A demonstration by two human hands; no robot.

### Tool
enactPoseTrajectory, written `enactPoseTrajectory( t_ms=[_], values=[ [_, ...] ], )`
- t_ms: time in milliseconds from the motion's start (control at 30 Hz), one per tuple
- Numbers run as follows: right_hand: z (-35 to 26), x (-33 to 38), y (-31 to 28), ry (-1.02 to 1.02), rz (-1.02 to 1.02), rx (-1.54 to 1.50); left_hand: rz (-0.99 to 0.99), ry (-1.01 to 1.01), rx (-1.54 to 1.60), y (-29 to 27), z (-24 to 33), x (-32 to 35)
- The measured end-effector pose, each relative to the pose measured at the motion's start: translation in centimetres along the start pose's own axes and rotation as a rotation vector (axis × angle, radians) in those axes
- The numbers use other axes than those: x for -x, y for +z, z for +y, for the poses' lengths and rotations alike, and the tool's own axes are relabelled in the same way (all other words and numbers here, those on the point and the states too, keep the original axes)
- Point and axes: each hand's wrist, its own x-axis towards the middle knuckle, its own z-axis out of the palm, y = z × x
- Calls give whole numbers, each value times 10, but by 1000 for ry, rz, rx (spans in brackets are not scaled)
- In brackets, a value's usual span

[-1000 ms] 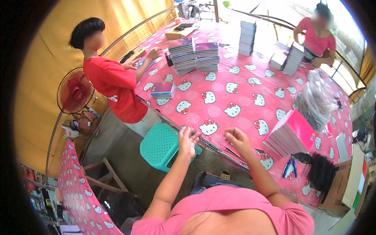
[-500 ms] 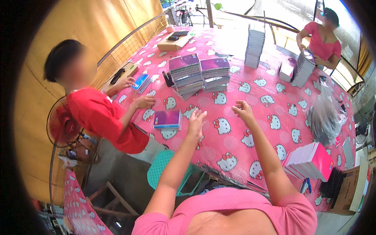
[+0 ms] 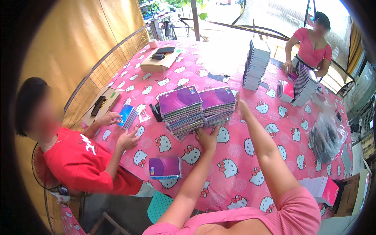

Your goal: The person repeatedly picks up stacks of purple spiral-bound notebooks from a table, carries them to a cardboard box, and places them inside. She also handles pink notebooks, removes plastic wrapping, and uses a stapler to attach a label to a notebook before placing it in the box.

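Observation:
Two side-by-side stacks of purple-covered spiral notebooks stand mid-table: the left stack [image 3: 180, 102] and the right stack [image 3: 217, 98]. My left hand [image 3: 207, 138] is at the near foot of the stacks, thumb and fingers apart, the fingertips partly hidden against the lower notebooks. Along the outer side of the right stack lies my right hand [image 3: 241, 109], its fingers stretched out and partly out of sight. Neither hand has lifted anything. Closer to me and to the left, a short pile of purple notebooks [image 3: 165, 167] lies on the pink patterned tablecloth [image 3: 231, 184].
At left, a person in red [image 3: 90, 156] has hands by small blue notebooks [image 3: 127, 115]. At far right another person [image 3: 311, 51] handles notebooks beside a tall stack [image 3: 256, 64]. A plastic bag [image 3: 327, 137], pink books [image 3: 321, 190] and a cardboard box [image 3: 160, 60] also sit on the table.
Both my hands have reached forward from the near part of the table to the purple notebook stacks. My view has shifted closer to the stacks.

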Motion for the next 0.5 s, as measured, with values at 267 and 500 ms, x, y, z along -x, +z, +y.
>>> enactPoseTrajectory(
  t_ms=[267,500],
  values=[
    [35,1,33,75,-7,-93,-11,-27,90,-3,-1,2],
    [46,74,20,-133,22,-277,-134,-59,113,-16,5,33]
  ],
)
